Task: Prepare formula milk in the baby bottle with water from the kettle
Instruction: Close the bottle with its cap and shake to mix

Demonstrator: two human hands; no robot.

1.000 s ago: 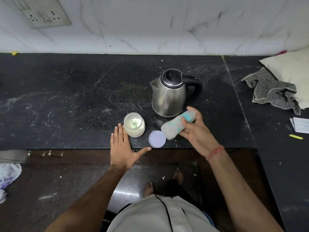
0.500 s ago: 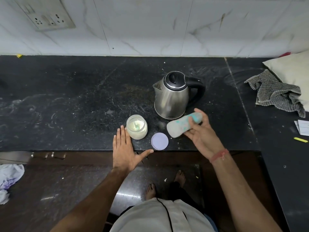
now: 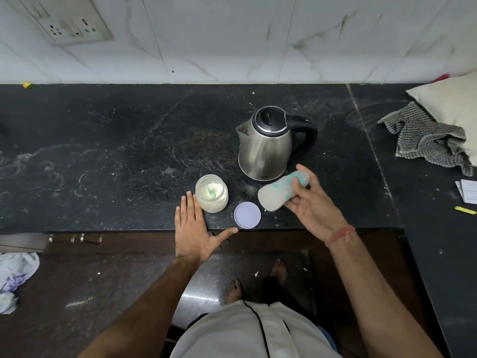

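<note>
My right hand [image 3: 316, 206] grips a baby bottle [image 3: 280, 192] with teal markings, holding it tilted on its side above the counter, its base pointing left. A steel kettle [image 3: 265, 146] with a black lid and handle stands just behind it. An open glass jar of pale formula powder [image 3: 211, 193] with a green scoop inside stands to the left. The jar's lilac lid [image 3: 247, 214] lies flat near the counter edge. My left hand [image 3: 193, 228] rests flat on the counter edge, fingers straight, right beside the jar.
The black stone counter [image 3: 103, 151] runs left and wraps round on the right. A checked cloth [image 3: 428, 140], a pale cushion [image 3: 454, 99] and papers [image 3: 468, 193] lie at the right. A wall socket [image 3: 72, 27] is at the upper left. My feet show below.
The bottle in my right hand has shifted slightly, staying tilted in front of the kettle. My left hand stays flat by the jar.
</note>
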